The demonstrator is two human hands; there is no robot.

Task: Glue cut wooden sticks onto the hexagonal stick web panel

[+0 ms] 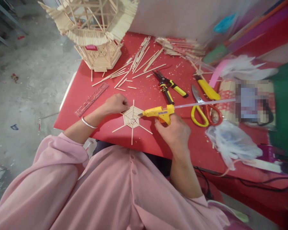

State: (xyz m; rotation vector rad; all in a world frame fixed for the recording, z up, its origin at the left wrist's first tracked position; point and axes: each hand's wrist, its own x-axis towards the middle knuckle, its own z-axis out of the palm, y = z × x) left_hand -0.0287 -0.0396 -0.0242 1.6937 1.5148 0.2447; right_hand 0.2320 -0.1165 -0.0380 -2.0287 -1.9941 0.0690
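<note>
In my right hand [176, 131] is a yellow glue gun [158, 111], a long clear glue stick [204, 103] running out of its back. The nozzle points left, at the right upper edge of a web-shaped hexagon of thin wooden sticks [132, 135], which lies flat on the red table with spokes sticking out. My left hand [117, 103] is closed at the hexagon's upper left, its curled fingertips close to the sticks. Whatever those fingers pinch, if anything, is hidden.
A wooden-stick pavilion model [96, 36] stands at the table's back left. Loose sticks [140, 56], a clear ruler [92, 99], pliers [169, 84], scissors [200, 115] and a yellow-handled cutter [207, 88] lie around. Plastic bags [232, 142] and cables [261, 182] are on the right.
</note>
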